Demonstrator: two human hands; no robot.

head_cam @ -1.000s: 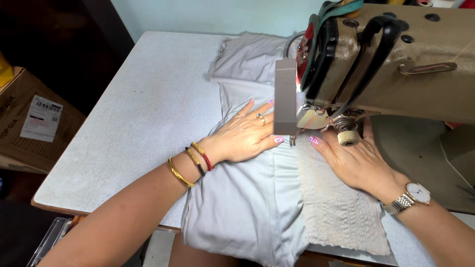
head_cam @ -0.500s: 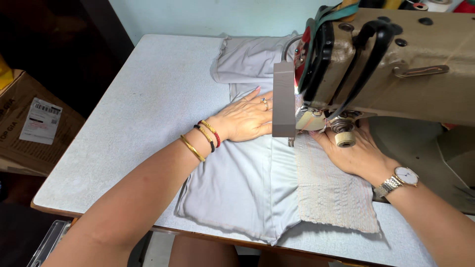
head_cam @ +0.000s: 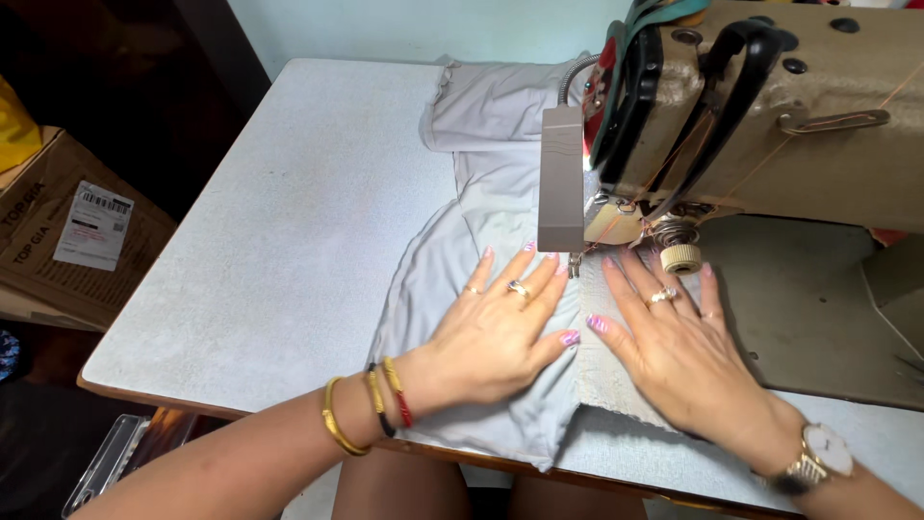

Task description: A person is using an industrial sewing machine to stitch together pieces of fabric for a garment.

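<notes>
A pale grey garment [head_cam: 486,183] lies on the table and runs under the presser foot [head_cam: 575,262] of a beige sewing machine [head_cam: 760,116]. My left hand [head_cam: 496,332] rests flat on the grey cloth just left of the needle, fingers spread. My right hand [head_cam: 679,347] presses flat on a textured lace strip [head_cam: 616,385] to the right of the needle. Neither hand grips anything. Bangles sit on my left wrist and a watch on my right.
The light speckled table [head_cam: 279,241] stretches to the left. A brown cardboard box [head_cam: 67,231] with a white label stands on the floor at the left. The machine's bed [head_cam: 818,308] fills the right side.
Both hands have slid back toward me along the cloth. More of the garment now lies bunched behind the machine, and less of it hangs over the front edge.
</notes>
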